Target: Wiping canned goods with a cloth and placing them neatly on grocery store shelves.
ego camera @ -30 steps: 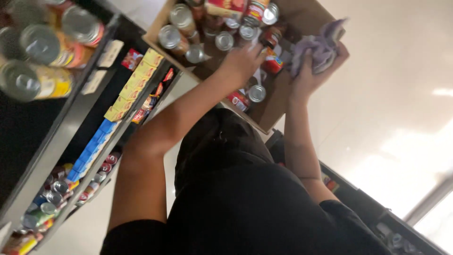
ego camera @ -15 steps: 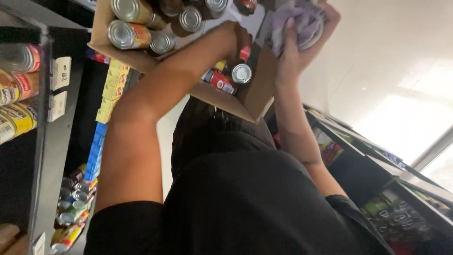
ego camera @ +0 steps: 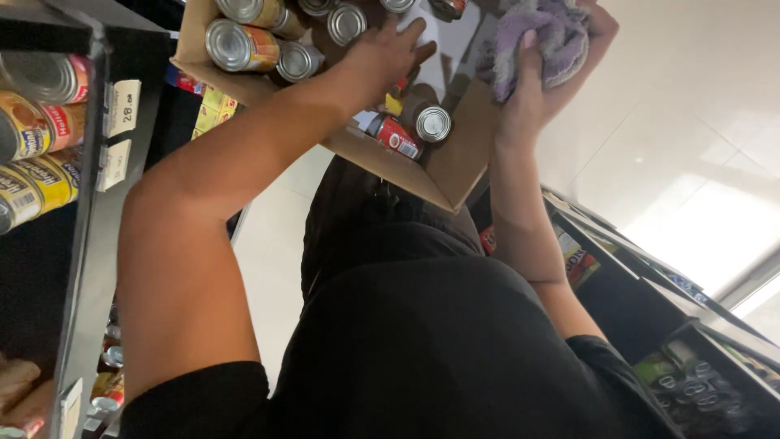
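Now, in the head view, your left hand (ego camera: 382,53) has pushed further into the open brown cardboard box (ego camera: 455,167) than it was a moment ago, when it hovered nearer the box's near edge. Its fingers are spread flat over the tins and closed on nothing; whether the palm already presses one of them, you cannot tell from here. Just beside that hand, toward the far left corner of the box, lie the silver-lidded cans with orange and yellow labels (ego camera: 240,45), on their sides and touching one another. Closer to you, by the near corner of the box, a red-labelled can (ego camera: 396,136) and a can showing its round silver lid (ego camera: 433,123) lie side by side below your wrist.

Your right hand (ego camera: 540,77) is clamped on a crumpled lilac cloth (ego camera: 540,36), held against the right edge of the box, much as it was in the earlier pictures. The box itself fills more of the picture than before, so your head has come nearer.

At the left edge of the view, a dark metal shelf (ego camera: 97,236) carries yellow-labelled cans (ego camera: 36,183) behind white price tags (ego camera: 123,106).
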